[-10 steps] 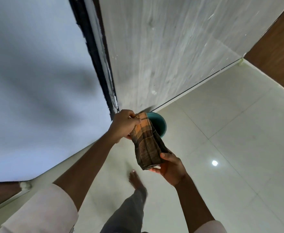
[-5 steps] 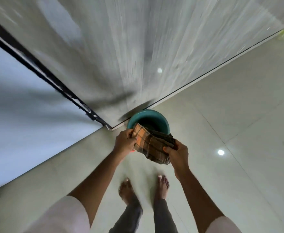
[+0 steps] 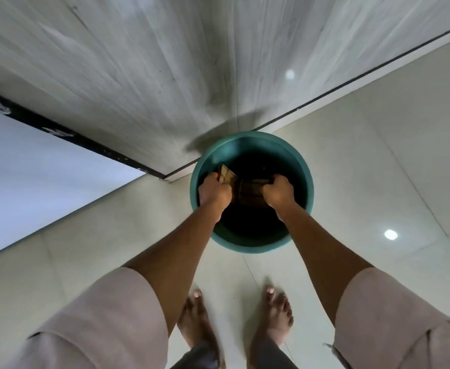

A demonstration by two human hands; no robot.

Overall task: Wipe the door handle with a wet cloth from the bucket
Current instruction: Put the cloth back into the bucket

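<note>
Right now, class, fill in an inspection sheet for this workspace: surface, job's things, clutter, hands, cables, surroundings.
Surface: pale tiled floor, glossy, with light reflections.
Job's things: teal bucket on the floor by the door; checked cloth held down inside it. Door handle not in view.
Clutter: nothing seen.
Hands: left hand and right hand each grip one end of the cloth.
Cables: nothing seen.
Surroundings: grey wood-grain door, bare feet behind the bucket.

Bucket (image 3: 250, 242) interior dark; contents and any water level cannot be told. Cloth (image 3: 248, 194) partly covered by left hand (image 3: 214, 193) and right hand (image 3: 278, 193); its ends are hidden. Door (image 3: 165, 62) blurred, cut off at the top edge.
</note>
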